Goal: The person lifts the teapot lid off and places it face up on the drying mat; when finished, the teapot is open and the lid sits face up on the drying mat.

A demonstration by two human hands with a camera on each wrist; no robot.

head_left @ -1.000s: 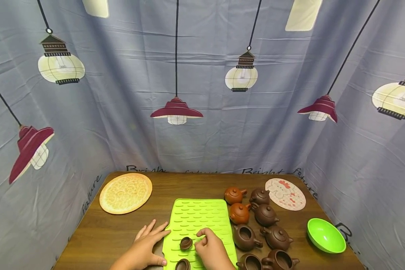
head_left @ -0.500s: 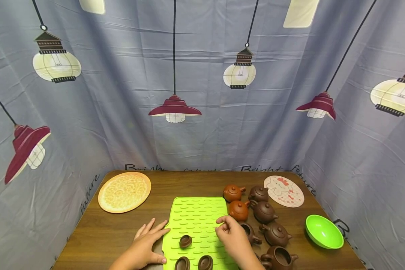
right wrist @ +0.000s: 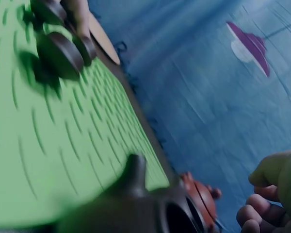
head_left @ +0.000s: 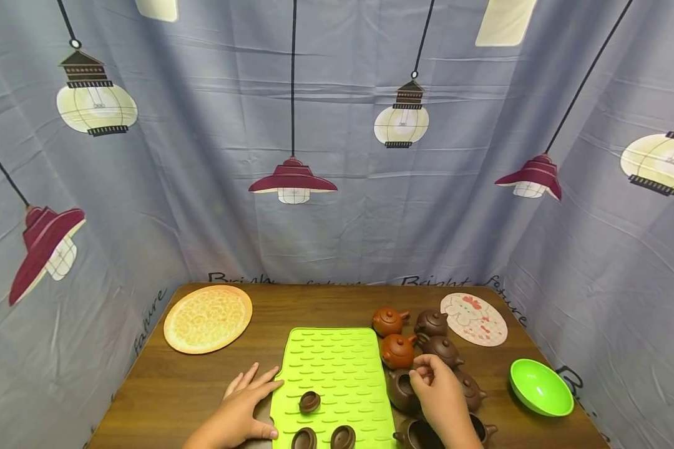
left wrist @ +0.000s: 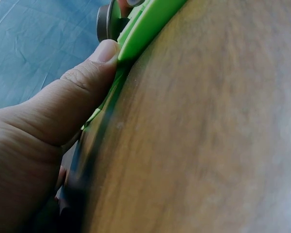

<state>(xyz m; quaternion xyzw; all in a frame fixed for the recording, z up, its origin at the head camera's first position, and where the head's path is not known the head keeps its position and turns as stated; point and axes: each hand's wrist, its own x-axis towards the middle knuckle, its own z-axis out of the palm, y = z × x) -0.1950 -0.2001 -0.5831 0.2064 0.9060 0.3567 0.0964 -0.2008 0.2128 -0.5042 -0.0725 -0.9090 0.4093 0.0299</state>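
Note:
My left hand (head_left: 239, 404) lies with spread fingers at the left edge of the green mat (head_left: 337, 358). Its thumb (left wrist: 82, 80) touches the mat's edge in the left wrist view. Several small dark brown teapot lids lie on the mat: one lid (head_left: 309, 401) farther up, another lid (head_left: 304, 439) below and a third lid (head_left: 343, 438) to its right. My right hand (head_left: 439, 390), fingers loosely bent and apparently holding nothing, is above the dark teapots, partly hiding an uncovered teapot (head_left: 401, 393) and a lidded teapot (head_left: 469, 391).
Two orange-brown teapots, one being the nearer teapot (head_left: 397, 351), stand right of the mat, beside more dark teapots (head_left: 440, 351). A green bowl (head_left: 541, 386) is at the right. Round placemats, one yellow (head_left: 208, 319) and one pink (head_left: 474, 319), lie at the back corners.
My right hand has left the mat and moved right, over the teapots. A third lid, out of sight one second ago, now shows on the mat. The left hand has stayed in place.

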